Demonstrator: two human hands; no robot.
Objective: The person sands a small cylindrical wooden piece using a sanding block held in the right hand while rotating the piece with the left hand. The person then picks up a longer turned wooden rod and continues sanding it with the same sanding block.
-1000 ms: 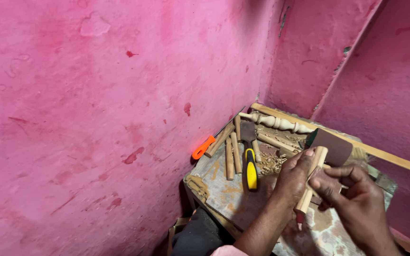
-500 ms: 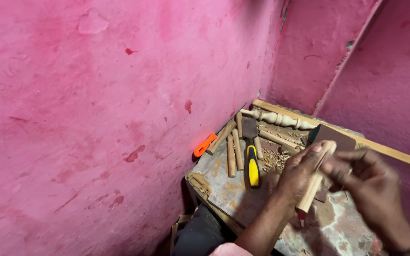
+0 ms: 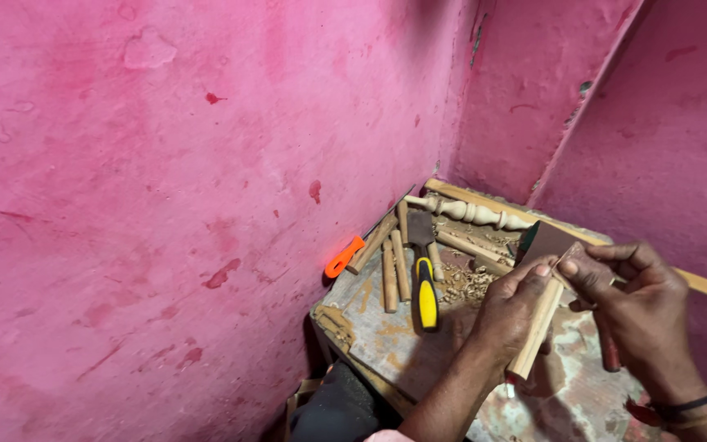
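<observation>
left hand (image 3: 511, 307) clamped round wooden dowel (image 3: 537, 327), right hand (image 3: 632, 299) pinching sandpaper (image 3: 546, 241) at its top end, over workbench (image 3: 386, 336). looks mid-sanding tbh; next prob needs steady strokes w/ firm grip. hatchet (image 3: 424, 282) lying nearby.

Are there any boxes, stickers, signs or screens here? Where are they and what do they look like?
None show: no package, label, sign or screen.
Only tools and wood lie on the workbench by the pink wall.
The left hand holds a plain wooden stick; the right hand touches its top.
</observation>
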